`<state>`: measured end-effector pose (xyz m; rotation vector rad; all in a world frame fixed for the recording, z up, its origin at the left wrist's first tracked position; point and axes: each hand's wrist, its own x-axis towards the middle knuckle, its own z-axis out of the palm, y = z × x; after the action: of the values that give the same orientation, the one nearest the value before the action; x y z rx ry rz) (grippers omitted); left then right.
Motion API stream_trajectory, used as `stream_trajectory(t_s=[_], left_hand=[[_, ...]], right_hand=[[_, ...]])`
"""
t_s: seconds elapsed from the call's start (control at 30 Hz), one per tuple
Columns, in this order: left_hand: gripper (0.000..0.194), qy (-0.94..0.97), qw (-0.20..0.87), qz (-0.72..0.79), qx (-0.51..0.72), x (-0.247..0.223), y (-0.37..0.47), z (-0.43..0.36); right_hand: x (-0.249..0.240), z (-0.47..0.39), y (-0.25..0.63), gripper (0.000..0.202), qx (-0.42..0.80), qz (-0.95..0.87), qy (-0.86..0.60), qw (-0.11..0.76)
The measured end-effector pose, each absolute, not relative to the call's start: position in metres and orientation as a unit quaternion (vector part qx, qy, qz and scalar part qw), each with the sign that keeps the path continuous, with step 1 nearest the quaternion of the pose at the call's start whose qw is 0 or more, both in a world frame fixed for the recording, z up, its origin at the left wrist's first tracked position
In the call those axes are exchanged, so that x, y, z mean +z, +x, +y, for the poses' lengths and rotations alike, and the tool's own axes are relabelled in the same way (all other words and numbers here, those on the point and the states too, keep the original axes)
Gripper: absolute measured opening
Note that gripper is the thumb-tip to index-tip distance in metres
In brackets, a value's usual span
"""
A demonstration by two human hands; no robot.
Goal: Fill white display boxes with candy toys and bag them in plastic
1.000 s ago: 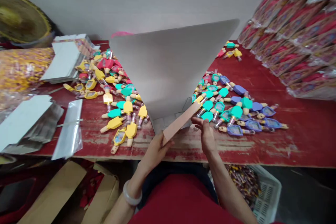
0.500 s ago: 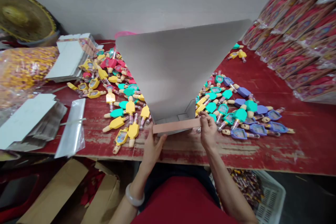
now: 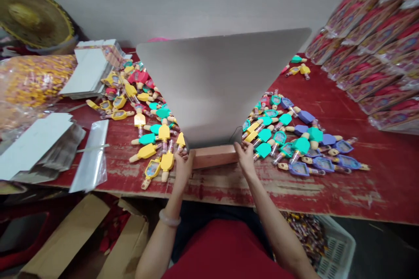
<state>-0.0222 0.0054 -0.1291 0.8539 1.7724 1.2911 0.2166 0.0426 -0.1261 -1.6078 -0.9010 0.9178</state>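
A large grey cardboard display box [image 3: 219, 83] stands in front of me, its wide back panel rising and flaring outward. Its low front wall has a pinkish-brown outer face. My left hand [image 3: 183, 163] grips the left front corner with closed fingers. At the right front corner, my right hand [image 3: 245, 157] pinches the box. Yellow toy pieces [image 3: 146, 152] with clear tubes lie left of the box, with green and red ones behind them. To its right are green pieces [image 3: 300, 144] and purple pieces [image 3: 298, 168].
Flat white card stacks [image 3: 36, 144], clear plastic bags [image 3: 91, 157] and a filled bag [image 3: 36, 83] occupy the left. Wrapped packages [image 3: 386, 52] are piled at right. Below the red table [image 3: 386, 174] are a crate [image 3: 340, 244] and cardboard box [image 3: 68, 235].
The front wall has folded upright and inward. My left hand has moved up to the left corner, and my right hand has shifted left onto the right corner.
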Motion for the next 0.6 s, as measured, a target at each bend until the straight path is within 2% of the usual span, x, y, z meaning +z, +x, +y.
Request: stream_trajectory(t_s=[0.07, 0.1, 0.2, 0.27, 0.33, 0.43, 0.5, 0.6], left_hand=[[0.055, 0.332, 0.378, 0.684, 0.529, -0.130, -0.018, 0.018], [0.055, 0.352, 0.327, 0.692, 0.539, -0.129, -0.014, 0.020], [0.046, 0.475, 0.077, 0.681, 0.552, -0.121, 0.002, 0.008], [0.030, 0.611, 0.005, 0.615, 0.498, -0.117, 0.016, 0.002], [0.020, 0.722, 0.031, 0.575, 0.385, -0.118, 0.027, 0.006], [0.022, 0.757, 0.076, 0.607, 0.230, -0.127, 0.036, 0.025], [0.028, 0.753, 0.082, 0.619, 0.208, -0.138, 0.036, 0.031], [0.039, 0.747, 0.070, 0.609, 0.258, -0.154, 0.032, 0.025]], right_hand=[[-0.125, 0.055, 0.214, 0.044, 0.387, -0.408, -0.674, 0.479], [-0.124, 0.061, 0.213, 0.039, 0.383, -0.424, -0.677, 0.464], [-0.123, 0.072, 0.208, 0.031, 0.363, -0.456, -0.682, 0.442], [-0.123, 0.073, 0.205, 0.031, 0.363, -0.473, -0.674, 0.436], [-0.125, 0.071, 0.209, 0.031, 0.381, -0.495, -0.653, 0.430], [-0.124, 0.063, 0.240, 0.036, 0.422, -0.528, -0.614, 0.408], [-0.120, 0.060, 0.281, 0.040, 0.375, -0.503, -0.647, 0.432], [-0.110, 0.060, 0.356, 0.033, 0.202, -0.402, -0.733, 0.511]])
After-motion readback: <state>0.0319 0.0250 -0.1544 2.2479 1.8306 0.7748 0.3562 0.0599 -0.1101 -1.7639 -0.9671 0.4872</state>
